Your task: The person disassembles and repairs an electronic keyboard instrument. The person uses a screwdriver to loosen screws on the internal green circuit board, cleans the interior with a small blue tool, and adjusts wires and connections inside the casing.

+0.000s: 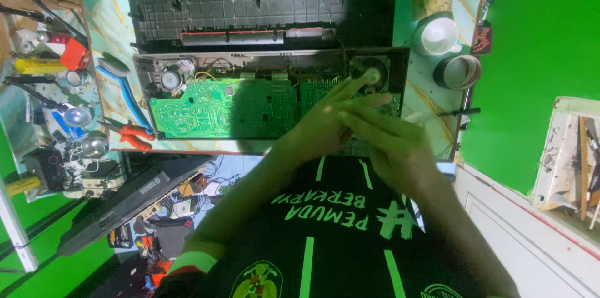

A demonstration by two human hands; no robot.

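- Nearest the camera, lower centre: black shirt (337, 235) with green stripes.
- Centre frame: right hand (390, 145) lying over left hand (325, 123), both open with fingers stretched, gripping nothing.
- Left fingertips touching round speaker (370, 75) at right end of opened device chassis (187, 60).
- Green circuit board (219, 107) inside chassis, left of hands.
- Red-handled pliers (132, 135) at desk (106, 17) edge, left.
- White cup (437, 35) and tape roll (459, 72), upper right.

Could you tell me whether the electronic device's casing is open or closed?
Open: the device shows its green circuit board and a speaker uncovered.
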